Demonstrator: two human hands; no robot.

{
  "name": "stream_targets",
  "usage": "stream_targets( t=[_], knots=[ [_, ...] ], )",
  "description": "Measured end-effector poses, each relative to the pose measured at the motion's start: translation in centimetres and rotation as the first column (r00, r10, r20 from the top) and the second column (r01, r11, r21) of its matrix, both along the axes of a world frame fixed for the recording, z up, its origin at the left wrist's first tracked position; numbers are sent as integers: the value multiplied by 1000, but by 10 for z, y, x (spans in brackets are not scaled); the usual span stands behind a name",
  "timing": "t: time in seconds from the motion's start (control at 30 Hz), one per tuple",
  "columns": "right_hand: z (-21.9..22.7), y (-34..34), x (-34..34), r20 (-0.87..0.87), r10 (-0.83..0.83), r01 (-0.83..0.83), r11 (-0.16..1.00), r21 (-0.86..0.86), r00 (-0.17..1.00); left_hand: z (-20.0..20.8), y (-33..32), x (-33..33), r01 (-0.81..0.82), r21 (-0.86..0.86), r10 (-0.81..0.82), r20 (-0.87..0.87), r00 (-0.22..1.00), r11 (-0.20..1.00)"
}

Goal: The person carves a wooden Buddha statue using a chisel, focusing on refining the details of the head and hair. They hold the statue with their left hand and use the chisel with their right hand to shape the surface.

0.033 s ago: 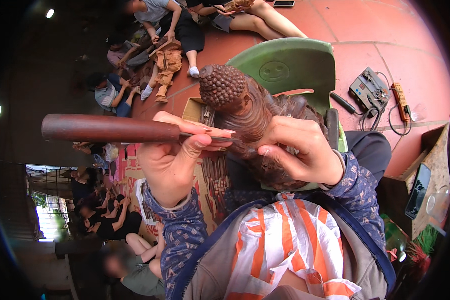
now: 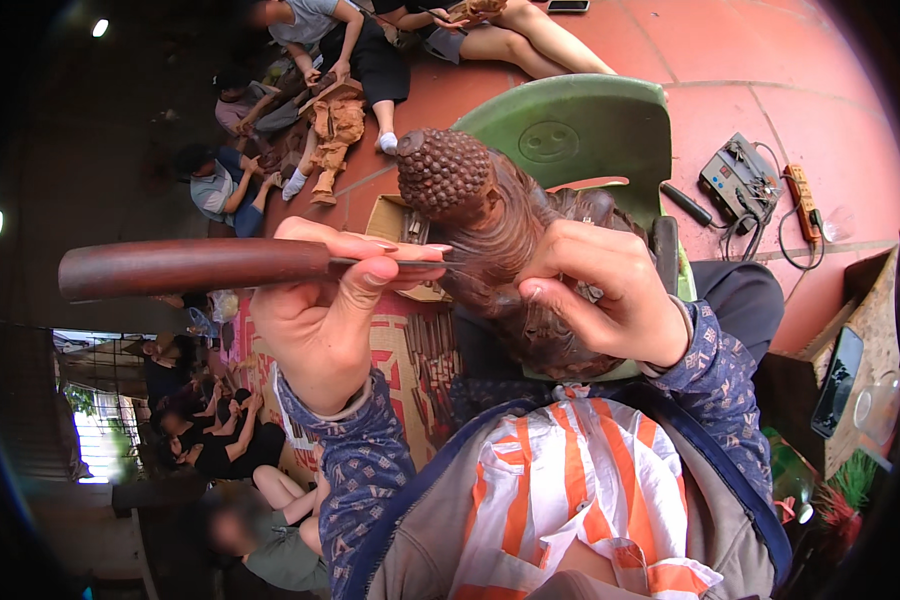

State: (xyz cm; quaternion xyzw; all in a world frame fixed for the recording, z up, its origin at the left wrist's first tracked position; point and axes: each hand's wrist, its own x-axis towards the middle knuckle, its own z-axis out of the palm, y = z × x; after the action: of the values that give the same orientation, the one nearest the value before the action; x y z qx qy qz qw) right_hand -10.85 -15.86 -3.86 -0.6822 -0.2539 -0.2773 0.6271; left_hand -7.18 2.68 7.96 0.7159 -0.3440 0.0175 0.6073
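Observation:
A dark brown carved Buddha statue [image 2: 445,172] with a knobbly head leans on a green plastic chair [image 2: 610,115] before me. My left hand [image 2: 315,330] is closed around a wood chisel [image 2: 195,268], its reddish-brown handle pointing left. Thumb and fingers pinch the slim metal shank, and the tip end lies close to the statue's chest; I cannot tell whether it touches. My right hand [image 2: 610,290] rests against the statue's body with fingers curled and thumb pressed to the forefinger. Whatever may be in that pinch is hidden.
Several carving tools [image 2: 430,365] lie in a row beside my lap, near an open cardboard box [image 2: 385,222]. On the right are a grey control box [image 2: 738,180] with cables, a power strip [image 2: 802,200] and a phone [image 2: 837,380]. Several people sit along the left, some with carvings [image 2: 336,125].
My left hand and the chisel have drawn back to the left and slightly down, away from the right hand's fingertips. The right hand has shifted very little; the statue looks unmoved.

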Motion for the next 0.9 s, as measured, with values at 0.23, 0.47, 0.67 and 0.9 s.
stream_targets(
  t=[0.23, 0.47, 0.67, 0.9],
  knots=[
    [8, 12, 40, 140, -168, 163, 986, 44, 976, 32, -18, 27, -172, 161, 103, 367, 925, 972],
    [6, 16, 56, 84, -101, 101, 995, 4, 991, 32, -18, 33, -206, 281, 109, 325, 939, 937],
    [4, 16, 57, 109, -137, 137, 991, 13, 985, 34, -21, 33, -219, 277, 117, 343, 932, 936],
    [4, 15, 58, 122, -139, 139, 990, 5, 983, 41, -23, 30, -253, 359, 119, 355, 927, 898]
  ],
)
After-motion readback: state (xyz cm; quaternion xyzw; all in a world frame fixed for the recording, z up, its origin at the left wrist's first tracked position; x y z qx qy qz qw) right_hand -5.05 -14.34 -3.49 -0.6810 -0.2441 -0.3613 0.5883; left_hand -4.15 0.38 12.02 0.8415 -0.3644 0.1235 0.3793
